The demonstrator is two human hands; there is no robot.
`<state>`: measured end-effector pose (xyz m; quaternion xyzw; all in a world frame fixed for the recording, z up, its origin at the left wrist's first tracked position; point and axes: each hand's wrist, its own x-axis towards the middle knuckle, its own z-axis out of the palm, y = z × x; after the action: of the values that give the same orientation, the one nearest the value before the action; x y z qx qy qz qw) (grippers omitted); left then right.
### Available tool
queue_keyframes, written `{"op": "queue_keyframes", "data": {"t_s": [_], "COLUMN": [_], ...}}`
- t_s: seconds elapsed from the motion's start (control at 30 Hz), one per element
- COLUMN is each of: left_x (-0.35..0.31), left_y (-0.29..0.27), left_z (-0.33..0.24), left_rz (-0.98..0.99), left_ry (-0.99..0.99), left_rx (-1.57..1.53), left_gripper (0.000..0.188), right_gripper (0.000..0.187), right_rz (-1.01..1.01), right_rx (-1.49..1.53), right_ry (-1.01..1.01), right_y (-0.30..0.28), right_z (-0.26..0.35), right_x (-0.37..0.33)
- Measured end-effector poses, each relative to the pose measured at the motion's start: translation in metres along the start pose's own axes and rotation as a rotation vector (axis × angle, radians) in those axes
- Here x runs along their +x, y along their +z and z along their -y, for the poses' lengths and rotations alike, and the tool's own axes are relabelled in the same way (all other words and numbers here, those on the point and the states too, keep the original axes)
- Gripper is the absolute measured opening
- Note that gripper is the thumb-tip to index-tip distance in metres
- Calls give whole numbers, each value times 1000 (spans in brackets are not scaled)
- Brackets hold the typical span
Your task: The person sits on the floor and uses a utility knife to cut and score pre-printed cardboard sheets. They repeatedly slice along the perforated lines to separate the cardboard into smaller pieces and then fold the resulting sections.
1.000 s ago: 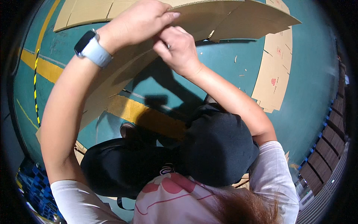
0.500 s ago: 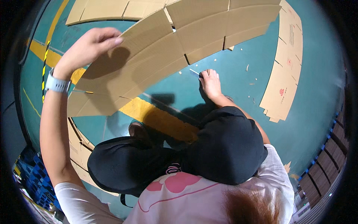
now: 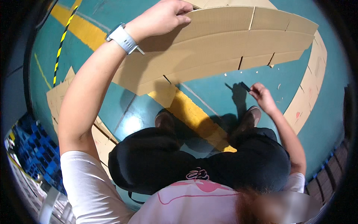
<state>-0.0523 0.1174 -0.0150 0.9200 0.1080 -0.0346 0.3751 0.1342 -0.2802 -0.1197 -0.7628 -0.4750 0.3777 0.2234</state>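
A long flattened cardboard box (image 3: 212,41), slotted along its edges, is tilted up in front of me. My left hand (image 3: 164,18) pinches its upper edge, with the thumb on the near face. Over the green floor, below the sheet's lower right edge, my right hand (image 3: 262,98) is closed around a slim black tool (image 3: 245,86). Only the tool's dark end sticks out past the fingers, so its exact kind is unclear. This hand is apart from the cardboard.
More flat cardboard (image 3: 307,86) lies on the floor at the right, and another flattened piece (image 3: 59,99) lies at the left. Small cardboard scraps (image 3: 278,86) are scattered near my right hand. A yellow floor stripe (image 3: 190,112) runs between my shoes.
The cardboard sheet and my left hand have shifted to the right in the picture. My right hand has also moved right and lower, and the tool's dark end now shows.
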Motion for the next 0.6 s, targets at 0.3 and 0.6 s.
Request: {"op": "queue_keyframes", "data": {"t_s": [0.3,0.6], "left_x": [2,-62], "left_y": [-5,2], "left_z": [1,42], "left_rz": [251,569], "left_ry": [304,57], "left_rx": [-64,-420], "left_gripper": [26,31], "right_gripper": [18,14], "right_rz": [91,-104], "right_rx": [841,859], "right_ry": [365,371], "right_y": [-48,-5], "right_z": [155,195], "right_x": [21,26]}}
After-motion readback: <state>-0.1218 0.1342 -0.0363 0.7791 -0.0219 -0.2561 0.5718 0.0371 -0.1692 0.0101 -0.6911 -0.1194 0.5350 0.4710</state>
